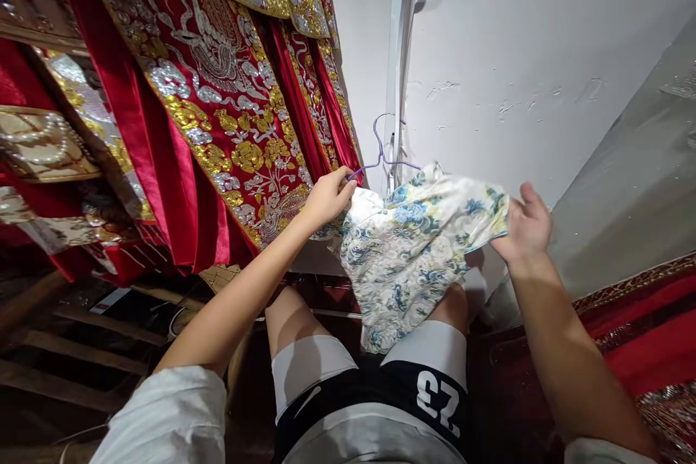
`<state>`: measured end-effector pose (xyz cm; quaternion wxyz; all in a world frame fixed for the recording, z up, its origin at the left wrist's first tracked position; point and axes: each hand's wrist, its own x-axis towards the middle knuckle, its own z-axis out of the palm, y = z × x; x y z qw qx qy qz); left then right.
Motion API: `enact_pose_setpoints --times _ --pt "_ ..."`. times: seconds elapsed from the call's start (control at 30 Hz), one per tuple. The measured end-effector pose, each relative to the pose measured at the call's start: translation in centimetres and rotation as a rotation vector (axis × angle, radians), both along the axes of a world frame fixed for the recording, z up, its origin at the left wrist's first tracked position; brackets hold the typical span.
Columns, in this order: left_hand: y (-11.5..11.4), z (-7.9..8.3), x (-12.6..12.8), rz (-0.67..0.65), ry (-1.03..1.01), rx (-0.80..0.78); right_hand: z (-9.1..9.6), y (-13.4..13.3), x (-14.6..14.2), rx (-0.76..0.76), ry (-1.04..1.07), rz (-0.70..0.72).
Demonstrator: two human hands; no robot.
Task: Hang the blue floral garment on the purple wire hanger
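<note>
A short-sleeved white blouse [402, 254] with a blue and yellow floral pattern hangs in front of my lap. A thin purple wire hanger [382, 156] shows above it, with the right end of its bar running to the blouse. My left hand [330, 197] is closed, pinching the left arm of the hanger by the blouse's left shoulder. At the cuff of the outstretched right sleeve is my right hand [526, 226], slightly blurred, its visible fingers extended and thumb apart. Whether some of its fingers lie inside the sleeve, I cannot tell.
Red garments [217, 72] with gold and silver sequin embroidery hang on the left. A white wall [516, 51] with peeling patches stands ahead, beside a metal upright [401, 29]. Wooden slats [92, 351] lie low on the left; more red cloth [652, 341] is at the right.
</note>
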<state>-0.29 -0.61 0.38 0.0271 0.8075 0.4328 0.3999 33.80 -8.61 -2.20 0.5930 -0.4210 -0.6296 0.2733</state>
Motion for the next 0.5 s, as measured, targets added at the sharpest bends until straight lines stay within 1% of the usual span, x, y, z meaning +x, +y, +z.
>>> enact_pose_setpoints --times 0.1,0.13,0.2,0.23,0.27,0.3,0.4,0.43,0.5 --pt "0.5 1.0 1.0 0.034 -0.084 -0.007 2.3 -1.3 -1.7 -0.012 -0.007 0.026" --pt "0.7 1.1 1.1 0.016 -0.128 -0.02 2.7 -1.8 -2.5 -0.016 -0.038 0.069" --pt "0.6 0.8 0.8 -0.078 -0.248 -0.053 2.6 -2.8 -4.0 -0.02 -0.152 0.233" --pt "0.2 0.4 0.6 -0.137 -0.315 -0.067 2.1 -3.2 -4.5 -0.022 -0.229 0.309" --pt "-0.4 0.0 0.4 -0.197 -0.375 -0.084 1.4 -3.4 -4.8 -0.022 -0.31 0.348" --pt "-1.2 -0.6 0.2 -0.253 -0.422 -0.105 0.5 -3.4 -5.1 -0.018 -0.387 0.336" --pt "-4.6 -1.8 0.4 -0.398 -0.449 -0.209 -2.9 -2.3 -6.2 0.052 -0.541 0.126" --pt "-5.8 -1.9 0.8 -0.448 -0.434 -0.247 -4.1 -1.7 -6.9 0.097 -0.579 0.086" --pt "-8.0 -1.8 2.0 -0.567 -0.399 -0.313 -6.0 -0.4 -8.7 0.204 -0.638 0.1"
